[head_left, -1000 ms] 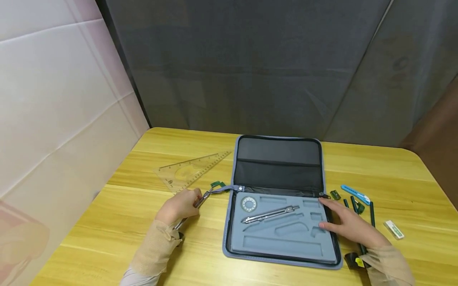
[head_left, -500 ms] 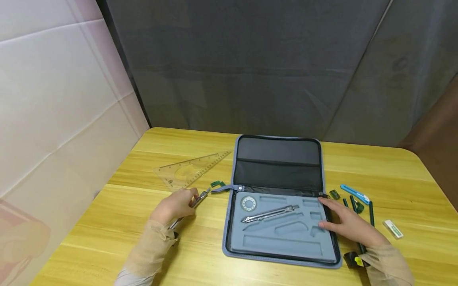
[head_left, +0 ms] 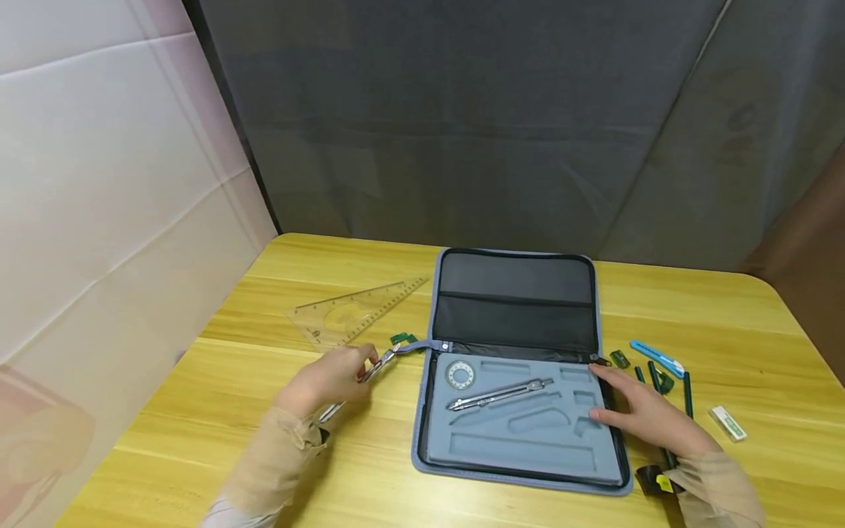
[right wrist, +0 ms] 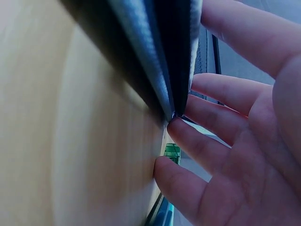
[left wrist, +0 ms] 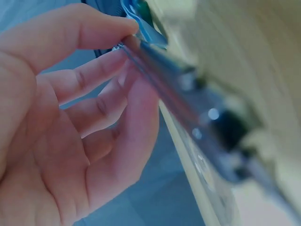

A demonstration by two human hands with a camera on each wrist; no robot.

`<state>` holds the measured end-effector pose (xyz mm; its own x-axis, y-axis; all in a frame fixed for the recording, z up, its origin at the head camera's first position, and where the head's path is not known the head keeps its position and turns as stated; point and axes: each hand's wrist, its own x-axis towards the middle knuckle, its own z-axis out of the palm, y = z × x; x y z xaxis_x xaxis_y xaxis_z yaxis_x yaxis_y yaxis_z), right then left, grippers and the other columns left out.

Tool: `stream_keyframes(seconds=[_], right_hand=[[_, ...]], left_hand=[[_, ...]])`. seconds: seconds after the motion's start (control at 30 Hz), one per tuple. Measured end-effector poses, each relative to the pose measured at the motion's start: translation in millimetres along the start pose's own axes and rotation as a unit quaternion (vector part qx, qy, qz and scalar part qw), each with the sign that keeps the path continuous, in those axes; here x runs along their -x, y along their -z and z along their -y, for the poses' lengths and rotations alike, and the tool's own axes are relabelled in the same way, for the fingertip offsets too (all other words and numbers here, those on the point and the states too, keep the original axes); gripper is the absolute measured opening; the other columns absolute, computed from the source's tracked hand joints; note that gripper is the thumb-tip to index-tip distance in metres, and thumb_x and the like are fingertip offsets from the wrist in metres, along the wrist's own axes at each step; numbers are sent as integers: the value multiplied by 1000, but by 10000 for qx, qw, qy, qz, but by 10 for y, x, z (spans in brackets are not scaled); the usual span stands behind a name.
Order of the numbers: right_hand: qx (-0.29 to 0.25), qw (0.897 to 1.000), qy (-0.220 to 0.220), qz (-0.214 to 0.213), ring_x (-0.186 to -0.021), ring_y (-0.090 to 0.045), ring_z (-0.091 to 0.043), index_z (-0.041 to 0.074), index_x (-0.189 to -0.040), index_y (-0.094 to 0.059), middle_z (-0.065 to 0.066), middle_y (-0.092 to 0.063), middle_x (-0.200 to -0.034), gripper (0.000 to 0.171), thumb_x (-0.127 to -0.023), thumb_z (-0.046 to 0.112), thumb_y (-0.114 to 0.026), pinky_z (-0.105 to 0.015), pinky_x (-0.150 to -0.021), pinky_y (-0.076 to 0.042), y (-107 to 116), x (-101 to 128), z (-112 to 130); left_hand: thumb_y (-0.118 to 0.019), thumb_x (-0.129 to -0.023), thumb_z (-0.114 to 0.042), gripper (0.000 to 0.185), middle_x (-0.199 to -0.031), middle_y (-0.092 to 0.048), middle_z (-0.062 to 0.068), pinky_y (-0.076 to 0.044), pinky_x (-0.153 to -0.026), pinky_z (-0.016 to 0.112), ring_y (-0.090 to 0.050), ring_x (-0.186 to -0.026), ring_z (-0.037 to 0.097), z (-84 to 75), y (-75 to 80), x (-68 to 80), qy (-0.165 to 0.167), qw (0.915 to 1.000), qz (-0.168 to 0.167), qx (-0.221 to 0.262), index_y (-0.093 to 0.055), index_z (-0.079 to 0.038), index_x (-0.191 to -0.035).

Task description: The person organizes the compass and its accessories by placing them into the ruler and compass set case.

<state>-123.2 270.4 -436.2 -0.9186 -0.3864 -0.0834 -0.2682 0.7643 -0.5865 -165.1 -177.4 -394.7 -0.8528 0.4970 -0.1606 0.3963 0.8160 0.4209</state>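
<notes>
Head view: compass [head_left: 370,374] tip nearer case [head_left: 521,447].

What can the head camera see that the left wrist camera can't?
Only the head view shows the whole table, the open case with a compass in its foam, the clear set square, the pencils, the eraser and the right hand resting on the case edge. Only the left wrist view shows the fingers up close, pinching the metal tool. Both show the left hand holding that tool.
</notes>
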Motion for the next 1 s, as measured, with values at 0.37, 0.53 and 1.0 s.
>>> stream_keyframes(seconds=[0.37,0.53,1.0], right_hand=[[3,10000,-11,-23,-121,-31,-51,-1,-136,-37,-31,-33,-136,72,-82,39,-63,-61,-87,-34,1,0,-3],[-12,10000,-8,-9,-121,-30,-52,-1,-136,-37,-31,-32,-136,72,-82,39,-63,-61,-87,-34,2,-2,-4],[-34,10000,-23,-12,-121,-30,-52,-1,-136,-37,-32,-32,-136,72,-82,40,-63,-61,-88,-34,8,-1,2]], left_hand=[[-63,-70,2,37,-66,-49,0,-39,-55,25,-43,-59,12,-293,-59,-150,-508,9981,21,-359,-56,2,-106],[-63,-69,2,36,-64,-47,-1,-39,-55,26,-42,-59,12,-411,-96,-234,-775,9958,34,-478,-56,1,-104],[-62,-67,3,24,-66,-45,-2,-35,-53,23,-40,-59,12,-685,-206,-413,-1380,9868,-20,-849,-54,-5,-88]])
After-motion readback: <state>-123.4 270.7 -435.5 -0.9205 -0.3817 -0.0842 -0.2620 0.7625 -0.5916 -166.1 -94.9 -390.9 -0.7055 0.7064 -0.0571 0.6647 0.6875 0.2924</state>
